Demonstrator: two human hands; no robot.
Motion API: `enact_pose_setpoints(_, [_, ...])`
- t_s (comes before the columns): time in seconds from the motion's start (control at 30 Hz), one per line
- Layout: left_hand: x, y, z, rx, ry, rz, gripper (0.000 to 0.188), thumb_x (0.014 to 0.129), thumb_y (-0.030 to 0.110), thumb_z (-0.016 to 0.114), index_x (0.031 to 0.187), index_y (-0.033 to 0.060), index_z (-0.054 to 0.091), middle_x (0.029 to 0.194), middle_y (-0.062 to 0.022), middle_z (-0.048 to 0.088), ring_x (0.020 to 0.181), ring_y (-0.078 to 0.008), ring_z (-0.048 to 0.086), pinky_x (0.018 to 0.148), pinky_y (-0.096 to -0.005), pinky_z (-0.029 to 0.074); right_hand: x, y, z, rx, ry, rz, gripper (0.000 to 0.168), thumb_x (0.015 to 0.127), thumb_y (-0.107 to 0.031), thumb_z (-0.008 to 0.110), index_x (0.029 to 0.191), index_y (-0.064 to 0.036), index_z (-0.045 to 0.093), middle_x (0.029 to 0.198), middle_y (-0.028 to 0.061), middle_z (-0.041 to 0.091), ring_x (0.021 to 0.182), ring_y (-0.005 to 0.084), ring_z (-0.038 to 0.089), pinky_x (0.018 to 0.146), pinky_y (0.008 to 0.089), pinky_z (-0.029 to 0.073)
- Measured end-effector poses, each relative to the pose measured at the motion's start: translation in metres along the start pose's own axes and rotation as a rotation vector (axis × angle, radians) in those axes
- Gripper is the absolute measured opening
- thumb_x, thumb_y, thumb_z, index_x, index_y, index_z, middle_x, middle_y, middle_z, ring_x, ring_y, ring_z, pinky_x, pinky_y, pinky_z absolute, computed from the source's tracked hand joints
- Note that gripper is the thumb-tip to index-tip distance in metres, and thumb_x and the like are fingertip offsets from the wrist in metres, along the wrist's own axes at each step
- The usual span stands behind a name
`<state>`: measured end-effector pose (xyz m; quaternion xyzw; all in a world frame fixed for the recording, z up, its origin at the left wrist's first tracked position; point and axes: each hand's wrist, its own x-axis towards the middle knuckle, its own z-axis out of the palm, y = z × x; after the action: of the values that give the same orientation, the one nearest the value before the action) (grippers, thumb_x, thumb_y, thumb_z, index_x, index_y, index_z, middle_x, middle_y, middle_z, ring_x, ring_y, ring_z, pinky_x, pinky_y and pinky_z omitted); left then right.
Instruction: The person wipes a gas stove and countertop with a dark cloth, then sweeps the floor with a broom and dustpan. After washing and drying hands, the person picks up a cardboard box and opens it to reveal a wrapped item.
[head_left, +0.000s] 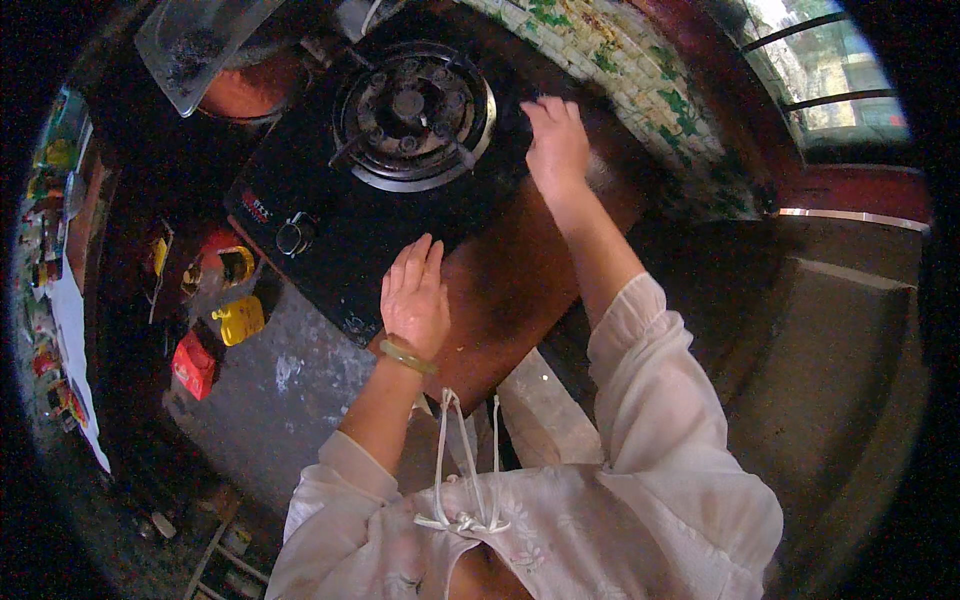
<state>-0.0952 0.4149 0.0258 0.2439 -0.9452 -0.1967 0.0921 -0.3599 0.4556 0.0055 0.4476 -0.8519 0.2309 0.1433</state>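
Note:
A black gas stove (322, 285) with a round burner (409, 109) and a control knob (295, 235) stands on a reddish-brown wooden surface (495, 307). My left hand (414, 300), a pale bangle (407, 356) at its wrist, lies over the stove's near edge, palm down, with the fingers stretched out and close together. At the stove's right edge is my right hand (556, 146), its fingers bent. No object shows in either hand, though the undersides of both are hidden.
At upper left, a pan (251, 94) sits beside the stove, partly behind a translucent sheet or tray (202, 45). A yellow container (238, 320) and a red packet (193, 365) are lower left. A patterned wall covering (645, 82) and a barred window (832, 82) are at right.

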Motion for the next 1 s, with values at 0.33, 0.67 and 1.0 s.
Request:
enact_pose_setpoints(0.33, [-0.006,-0.011,-0.008,-0.223,0.061,0.011,0.045,0.068,0.002,0.061,0.112,0.0008,0.052,0.123,-0.0133,0.045,0.112,-0.0326,0.044,0.094,-0.0395,0.038,-0.102,-0.095,-0.024,0.273,-0.061,0.025,0.037,0.059,0.005,0.055,0.094,-0.005,0.060,0.097,0.0114,0.054,0.089,0.0320,0.050,0.073,0.0390,0.046])
enact_pose_setpoints(0.67, [-0.037,-0.032,-0.030,-0.294,0.226,-0.109,0.037,0.067,-0.001,0.060,0.104,0.0033,0.057,0.115,-0.0144,0.052,0.105,-0.0336,0.049,0.090,-0.0403,0.040,-0.057,-0.113,-0.021,0.110,0.046,-0.167,0.032,0.062,0.004,0.054,0.093,-0.001,0.060,0.095,0.0115,0.055,0.085,0.0292,0.051,0.072,0.0354,0.046])
enact_pose_setpoints(1.0, [-0.055,-0.035,-0.035,-0.325,0.316,-0.135,0.032,0.067,-0.003,0.059,0.099,0.0042,0.060,0.112,-0.0136,0.055,0.102,-0.0329,0.051,0.088,-0.0394,0.041,-0.089,-0.147,-0.018,0.187,-0.108,-0.129,0.032,0.059,0.000,0.054,0.090,-0.001,0.059,0.089,0.0121,0.055,0.081,0.0285,0.050,0.070,0.0367,0.045])
